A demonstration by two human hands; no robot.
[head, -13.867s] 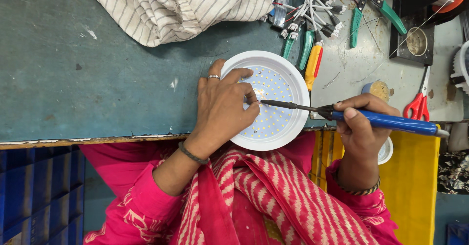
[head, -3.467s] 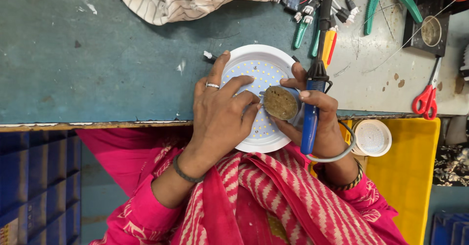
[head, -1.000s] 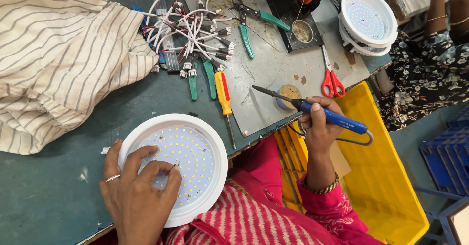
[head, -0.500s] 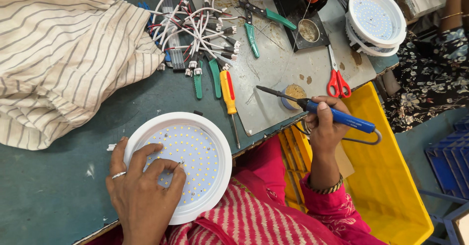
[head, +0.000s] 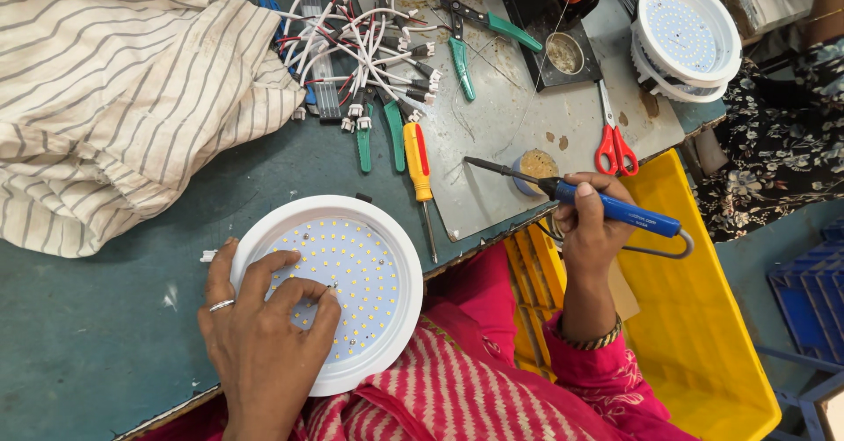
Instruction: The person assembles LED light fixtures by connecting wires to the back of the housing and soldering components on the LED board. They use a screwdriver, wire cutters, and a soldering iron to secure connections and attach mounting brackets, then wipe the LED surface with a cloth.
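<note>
My left hand (head: 259, 335) lies spread, fingers open, on the round white LED panel light (head: 332, 287), pressing it flat at the near edge of the green bench (head: 97, 318). My right hand (head: 591, 221) is closed around the blue soldering iron (head: 607, 208), its tip pointing left over the grey metal sheet (head: 501, 124), just beside a small flux tin (head: 534, 167). A yellow-handled screwdriver (head: 418, 168) lies between the light and the sheet.

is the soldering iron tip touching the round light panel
Apart. The head view shows the soldering iron tip over the metal sheet, well right of the light panel.
</note>
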